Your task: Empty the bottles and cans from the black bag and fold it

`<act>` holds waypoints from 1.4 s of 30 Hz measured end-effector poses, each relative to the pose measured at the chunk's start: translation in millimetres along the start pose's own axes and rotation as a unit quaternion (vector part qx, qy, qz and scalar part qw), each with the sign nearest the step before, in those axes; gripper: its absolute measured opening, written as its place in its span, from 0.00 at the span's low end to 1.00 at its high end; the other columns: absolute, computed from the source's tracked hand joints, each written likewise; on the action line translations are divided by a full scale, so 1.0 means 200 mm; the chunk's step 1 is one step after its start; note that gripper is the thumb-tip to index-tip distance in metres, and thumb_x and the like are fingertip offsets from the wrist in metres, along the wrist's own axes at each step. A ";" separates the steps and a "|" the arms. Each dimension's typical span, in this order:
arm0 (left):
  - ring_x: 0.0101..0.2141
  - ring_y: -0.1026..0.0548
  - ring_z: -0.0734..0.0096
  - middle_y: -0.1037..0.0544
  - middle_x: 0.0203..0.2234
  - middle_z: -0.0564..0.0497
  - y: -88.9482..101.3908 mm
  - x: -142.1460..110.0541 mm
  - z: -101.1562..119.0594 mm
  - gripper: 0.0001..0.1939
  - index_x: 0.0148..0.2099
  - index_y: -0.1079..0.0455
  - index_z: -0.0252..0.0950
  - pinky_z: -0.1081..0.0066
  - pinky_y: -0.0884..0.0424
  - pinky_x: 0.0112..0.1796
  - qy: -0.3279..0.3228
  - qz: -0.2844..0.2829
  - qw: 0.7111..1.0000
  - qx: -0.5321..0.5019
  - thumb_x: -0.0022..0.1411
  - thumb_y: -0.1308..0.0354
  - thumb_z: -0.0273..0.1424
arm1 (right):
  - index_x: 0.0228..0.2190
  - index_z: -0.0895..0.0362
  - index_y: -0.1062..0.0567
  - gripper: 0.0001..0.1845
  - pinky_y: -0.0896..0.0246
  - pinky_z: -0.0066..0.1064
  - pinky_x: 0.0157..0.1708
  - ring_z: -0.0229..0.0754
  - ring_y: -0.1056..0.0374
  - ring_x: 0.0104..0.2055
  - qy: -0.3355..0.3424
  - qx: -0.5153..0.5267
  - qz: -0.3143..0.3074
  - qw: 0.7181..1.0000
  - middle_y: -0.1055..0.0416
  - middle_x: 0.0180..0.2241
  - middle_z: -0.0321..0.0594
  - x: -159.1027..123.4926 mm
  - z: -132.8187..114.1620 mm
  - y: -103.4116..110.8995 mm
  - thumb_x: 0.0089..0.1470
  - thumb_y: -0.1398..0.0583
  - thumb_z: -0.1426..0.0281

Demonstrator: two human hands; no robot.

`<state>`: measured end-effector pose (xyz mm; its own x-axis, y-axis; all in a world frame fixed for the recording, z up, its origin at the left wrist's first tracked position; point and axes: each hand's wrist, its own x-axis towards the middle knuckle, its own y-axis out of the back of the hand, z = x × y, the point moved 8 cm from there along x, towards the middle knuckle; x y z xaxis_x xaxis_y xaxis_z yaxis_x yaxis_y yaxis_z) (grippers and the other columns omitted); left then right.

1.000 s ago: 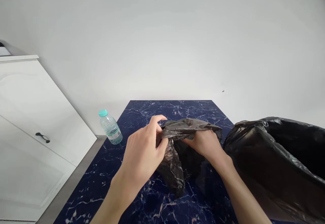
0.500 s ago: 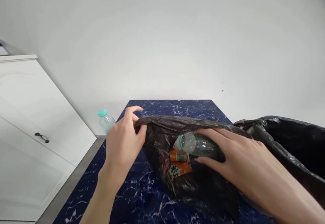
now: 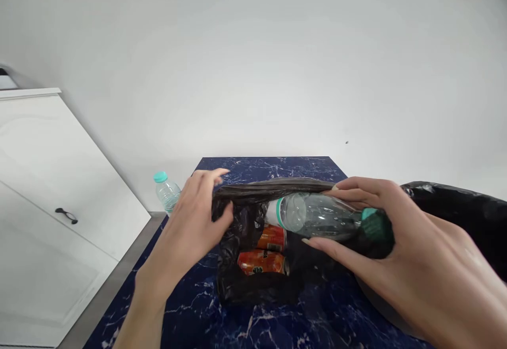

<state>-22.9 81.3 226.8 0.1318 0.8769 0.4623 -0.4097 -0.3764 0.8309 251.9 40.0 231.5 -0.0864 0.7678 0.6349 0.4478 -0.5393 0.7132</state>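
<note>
My left hand (image 3: 190, 222) is at the left end of the black plastic bag's (image 3: 277, 184) rim, its index finger stretched out past the rim and its thumb against the near side. My right hand (image 3: 380, 227) is curved round a clear plastic bottle (image 3: 320, 214) lying on its side in the bag mouth. The bottle's green cap (image 3: 374, 225) sits inside the palm, and its white-labelled end points left. Below the bottle, an orange drink can (image 3: 263, 262) and a second orange can (image 3: 273, 238) lie in the bag.
A clear bottle with a turquoise cap (image 3: 160, 177) stands left of my left hand. Everything rests on or beside a dark blue marbled table (image 3: 269, 167) against a white wall. A white cabinet (image 3: 39, 180) is at the left; black plastic (image 3: 455, 206) spreads at the right.
The bottle now shows more of its length, with its cap in my right hand, which has shifted right. My left hand's fingers have spread a little. Both cans show more fully.
</note>
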 end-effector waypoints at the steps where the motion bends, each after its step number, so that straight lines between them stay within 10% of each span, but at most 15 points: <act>1: 0.66 0.31 0.51 0.31 0.65 0.45 0.02 -0.02 0.08 0.27 0.70 0.40 0.48 0.51 0.29 0.61 -0.059 -0.009 0.998 -0.024 0.71 0.43 0.32 | 0.56 0.44 0.28 0.31 0.25 0.39 0.30 0.53 0.18 0.37 0.004 0.009 -0.005 1.000 0.17 0.48 0.40 0.00 -0.01 -0.02 0.60 0.37 0.41; 9: 0.69 0.36 0.53 0.31 0.68 0.46 -0.13 -0.10 0.42 0.33 0.72 0.45 0.47 0.52 0.36 0.69 -0.209 -0.091 0.971 -0.069 0.71 0.35 0.33 | 0.55 0.47 0.29 0.25 0.26 0.35 0.31 0.50 0.18 0.37 0.079 0.066 -0.025 0.994 0.17 0.44 0.41 0.01 -0.15 -0.05 0.64 0.36 0.48; 14: 0.64 0.29 0.53 0.24 0.62 0.48 -0.22 -0.05 0.33 0.29 0.67 0.39 0.47 0.49 0.32 0.65 -0.174 -0.080 0.979 -0.077 0.69 0.35 0.27 | 0.56 0.44 0.27 0.23 0.27 0.33 0.30 0.45 0.21 0.31 0.079 0.072 -0.038 0.994 0.19 0.39 0.36 0.00 -0.13 -0.01 0.67 0.40 0.46; 20: 0.59 0.23 0.52 0.22 0.61 0.51 -0.09 0.01 0.11 0.27 0.65 0.33 0.51 0.50 0.23 0.58 -0.010 -0.047 0.984 -0.170 0.67 0.31 0.38 | 0.50 0.42 0.25 0.21 0.42 0.28 0.17 0.35 0.38 0.16 0.068 0.051 -0.047 0.995 0.31 0.23 0.27 0.01 -0.03 0.00 0.67 0.40 0.44; 30: 0.66 0.27 0.52 0.20 0.59 0.51 0.22 -0.03 -0.17 0.15 0.53 0.22 0.45 0.55 0.23 0.61 0.080 0.196 0.790 -0.575 0.67 0.30 0.43 | 0.62 0.44 0.29 0.31 0.30 0.37 0.28 0.48 0.21 0.33 0.037 -0.024 -0.134 0.990 0.19 0.51 0.41 0.01 0.09 -0.24 0.62 0.36 0.48; 34: 0.61 0.27 0.65 0.19 0.46 0.56 0.38 -0.11 -0.28 0.02 0.43 0.22 0.41 0.66 0.27 0.63 0.080 0.338 0.737 -0.579 0.69 0.32 0.32 | 0.55 0.44 0.23 0.21 0.30 0.42 0.31 0.58 0.19 0.38 -0.007 -0.089 -0.229 0.969 0.16 0.40 0.40 -0.01 0.24 -0.37 0.62 0.38 0.57; 39: 0.56 0.22 0.65 0.17 0.45 0.61 0.46 -0.34 -0.43 0.32 0.54 0.24 0.46 0.59 0.32 0.68 0.102 0.458 0.780 -0.413 0.50 0.19 0.23 | 0.53 0.42 0.23 0.19 0.30 0.45 0.30 0.61 0.19 0.40 -0.081 -0.094 -0.237 0.964 0.17 0.40 0.41 0.00 0.34 -0.34 0.64 0.43 0.56; 42: 0.61 0.25 0.59 0.20 0.55 0.64 0.32 -0.42 -0.61 0.42 0.62 0.31 0.57 0.51 0.35 0.70 0.203 0.345 0.854 -0.333 0.50 0.18 0.29 | 0.54 0.43 0.23 0.21 0.30 0.46 0.29 0.62 0.19 0.40 -0.080 -0.088 -0.229 0.966 0.17 0.40 0.43 -0.01 0.34 -0.33 0.66 0.46 0.52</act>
<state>-169.6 19.7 203.0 -0.6164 0.5978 0.5125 -0.7037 -0.7103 -0.0180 283.8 97.1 163.0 -0.0953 0.9760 0.1961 0.2356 -0.1693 0.9570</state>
